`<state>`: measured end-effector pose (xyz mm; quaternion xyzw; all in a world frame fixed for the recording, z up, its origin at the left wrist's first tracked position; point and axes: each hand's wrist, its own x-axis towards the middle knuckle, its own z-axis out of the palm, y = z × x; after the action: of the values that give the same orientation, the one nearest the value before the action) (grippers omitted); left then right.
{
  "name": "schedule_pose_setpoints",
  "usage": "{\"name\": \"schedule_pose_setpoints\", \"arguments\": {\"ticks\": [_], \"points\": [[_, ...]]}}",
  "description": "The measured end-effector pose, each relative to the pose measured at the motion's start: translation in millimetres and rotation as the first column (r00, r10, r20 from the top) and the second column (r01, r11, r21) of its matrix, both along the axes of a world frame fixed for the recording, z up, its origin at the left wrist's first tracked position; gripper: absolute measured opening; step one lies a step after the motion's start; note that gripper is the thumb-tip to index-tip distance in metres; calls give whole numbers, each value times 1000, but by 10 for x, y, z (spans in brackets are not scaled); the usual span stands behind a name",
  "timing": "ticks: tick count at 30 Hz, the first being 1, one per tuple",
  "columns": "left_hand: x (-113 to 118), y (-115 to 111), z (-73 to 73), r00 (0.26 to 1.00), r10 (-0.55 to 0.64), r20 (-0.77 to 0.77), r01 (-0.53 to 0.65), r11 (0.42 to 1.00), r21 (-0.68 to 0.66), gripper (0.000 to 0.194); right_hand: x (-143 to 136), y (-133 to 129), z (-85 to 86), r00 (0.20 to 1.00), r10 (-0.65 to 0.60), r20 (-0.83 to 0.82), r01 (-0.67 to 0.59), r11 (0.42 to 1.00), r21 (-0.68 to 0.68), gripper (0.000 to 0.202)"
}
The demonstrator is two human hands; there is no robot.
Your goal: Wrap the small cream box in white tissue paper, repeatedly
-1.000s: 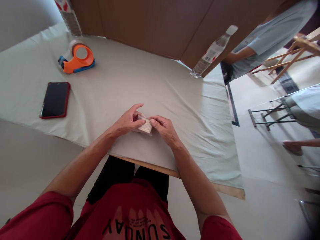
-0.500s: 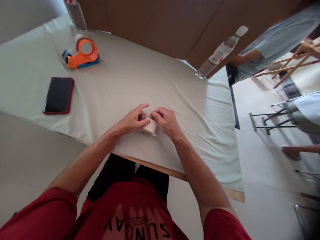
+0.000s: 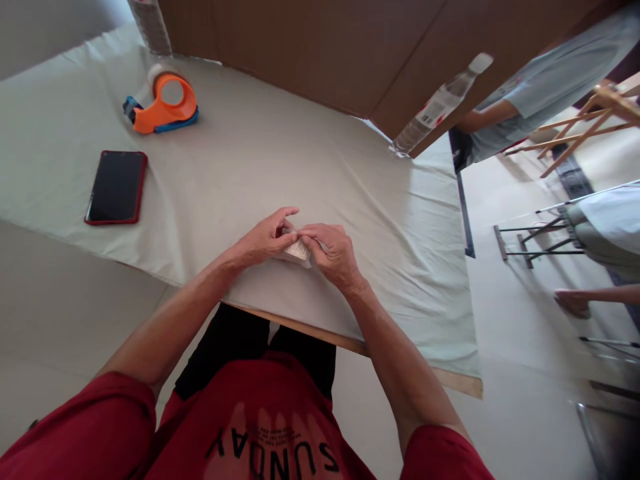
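Observation:
A small whitish box with fine print and what looks like a clear wrapper (image 3: pixel 299 251) lies near the front edge of the cloth-covered table. My left hand (image 3: pixel 270 237) grips it from the left, thumb on top and index finger raised. From the right, my right hand (image 3: pixel 330 250) reaches over the box, its thumb and index finger pinched together at the tip of my left thumb. Whatever sits in that pinch is too small to make out. My fingers hide part of the box.
An orange and blue tape dispenser (image 3: pixel 167 107) and a red-cased phone (image 3: pixel 117 187) lie at the left. Behind stands a brown cardboard panel (image 3: pixel 310 50) with a plastic bottle (image 3: pixel 440 107) at its right. People and folding stools are at the right.
My right hand has moved left over the box, its fingertips now meeting my left thumb. My left hand still grips the box.

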<state>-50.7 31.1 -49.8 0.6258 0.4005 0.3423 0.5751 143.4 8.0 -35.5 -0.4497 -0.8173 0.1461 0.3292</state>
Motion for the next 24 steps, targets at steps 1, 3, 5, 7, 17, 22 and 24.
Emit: {"name": "schedule_pose_setpoints", "arguments": {"ticks": [1,3,5,7,17,22,24], "points": [[0,-6,4,1000,7,-17,-7,1000,22,68,24,-21,-14,998,16,56,-18,999,49,26],[-5,-21,17,997,31,-65,-27,997,71,66,67,-70,-29,986,27,163,-47,991,124,31],[-21,-36,31,994,49,-94,-39,994,107,66,98,-119,-38,967,29,251,-77,981,181,36],[-45,-45,38,996,32,-77,-25,995,97,67,114,-156,-54,950,12,312,-89,969,231,41],[-86,-24,18,999,26,44,-25,1000,-18,70,81,-161,-147,954,-36,298,-28,978,208,38],[-84,-27,35,998,43,48,-41,999,-33,73,157,-208,-89,995,-56,83,41,984,172,47],[-81,-30,44,998,44,52,-42,998,-36,74,186,-212,-69,997,-72,17,69,987,144,50]]}}
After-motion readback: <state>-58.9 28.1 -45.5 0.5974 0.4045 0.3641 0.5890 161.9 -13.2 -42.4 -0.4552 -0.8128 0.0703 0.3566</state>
